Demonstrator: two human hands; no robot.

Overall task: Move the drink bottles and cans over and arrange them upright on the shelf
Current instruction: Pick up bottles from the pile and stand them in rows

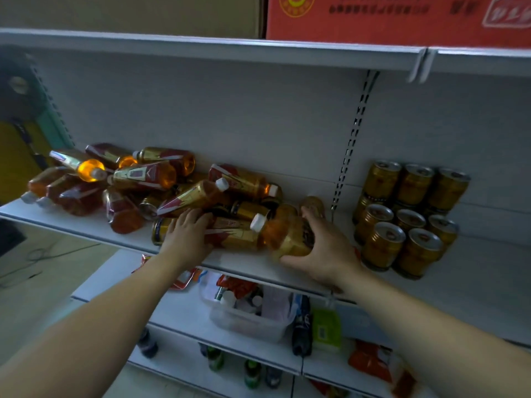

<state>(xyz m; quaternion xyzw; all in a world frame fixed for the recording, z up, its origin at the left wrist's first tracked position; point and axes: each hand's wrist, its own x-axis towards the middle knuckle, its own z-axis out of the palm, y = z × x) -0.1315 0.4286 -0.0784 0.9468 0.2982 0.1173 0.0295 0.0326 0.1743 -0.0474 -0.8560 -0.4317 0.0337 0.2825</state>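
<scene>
on the left of the shelf [86,228] a heap of bottles [138,179] lies on its side, jumbled and not yet sorted. the left hand [186,234] rests flat and open on a lying bottle [230,232] at the heap's near edge, likely steadying it, while the right hand [324,248] curls around the base of another bottle [284,237], probably to lift it. further right, gold cans [402,219] already stand upright in neat rows, well apart from the heap.

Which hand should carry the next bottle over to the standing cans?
Probably the right hand. It already wraps a lying bottle and is nearest the upright cans. The left hand only rests on the pile, farther away.
</scene>
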